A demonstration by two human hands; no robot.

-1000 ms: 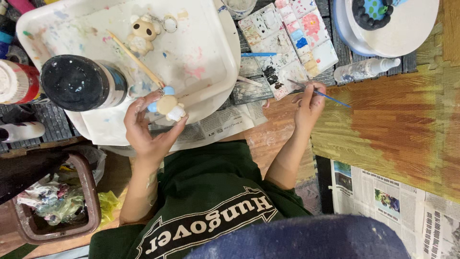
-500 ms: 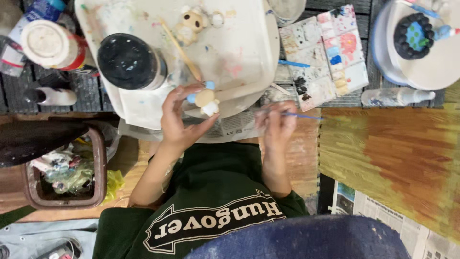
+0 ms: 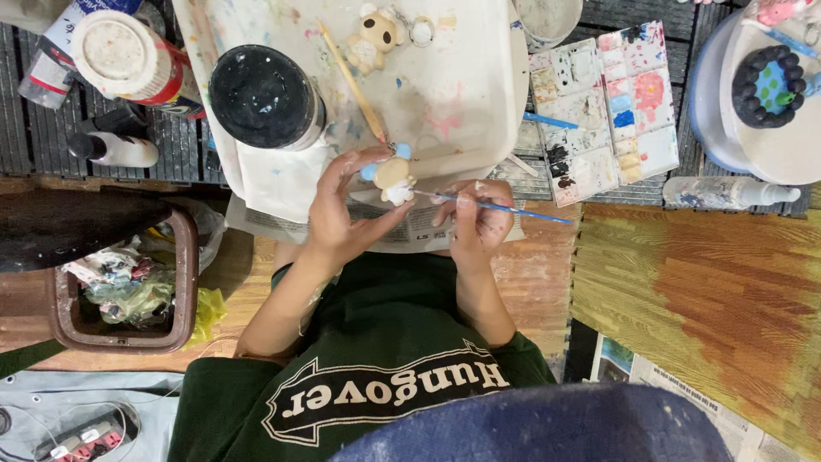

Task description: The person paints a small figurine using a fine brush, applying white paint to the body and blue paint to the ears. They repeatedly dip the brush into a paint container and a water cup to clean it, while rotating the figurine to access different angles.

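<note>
- Since a moment ago, the right hand (image 3: 477, 224) has brought its blue paintbrush (image 3: 505, 208) tip-first against the small figurine (image 3: 393, 178).
- Left hand (image 3: 338, 214) pinches the figurine between thumb and fingertips, over the white tray's (image 3: 479, 103) near edge.
- Paint palette (image 3: 611, 111) lies just right.

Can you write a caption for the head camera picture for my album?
Left hand holds a small bear figurine while the right hand touches a blue paintbrush to it.

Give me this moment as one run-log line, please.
left hand: holds small figurine | right hand: holds blue paintbrush, tip at figurine | white tray beyond
</note>
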